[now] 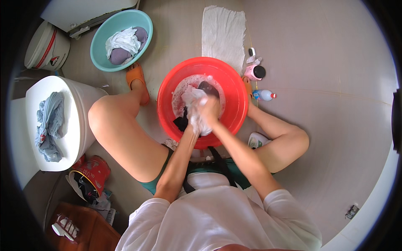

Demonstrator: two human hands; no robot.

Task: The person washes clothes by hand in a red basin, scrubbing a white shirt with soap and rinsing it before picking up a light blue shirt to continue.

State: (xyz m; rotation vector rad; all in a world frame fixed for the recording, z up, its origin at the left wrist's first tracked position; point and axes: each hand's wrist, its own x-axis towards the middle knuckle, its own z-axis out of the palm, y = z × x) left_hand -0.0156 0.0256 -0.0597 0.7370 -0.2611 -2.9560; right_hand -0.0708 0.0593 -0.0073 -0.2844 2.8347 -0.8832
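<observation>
A red plastic basin (pixel 239 103) sits on the floor between my legs, with foamy water (pixel 179 91) inside. Over that water, both hands grip one wet white cloth (pixel 190 94). My right hand (pixel 209 109) is closed on its right side, blurred by motion. My left hand (pixel 194 114) holds the cloth from the left, its fingers largely hidden by fabric and suds. Beyond my right hand a dark item (pixel 209 88) lies in the basin. Black fabric (pixel 180 123) rests against the basin's near left wall.
A teal basin (pixel 97 50) with laundry stands at upper left. Blue-grey clothing (pixel 51 122) lies on a closed white toilet lid (pixel 70 125). Right of the red basin are a pink jar (pixel 250 72), a plastic bottle (pixel 263 94) and a white container (pixel 257 140). A pale cloth mat (pixel 223 34) lies ahead.
</observation>
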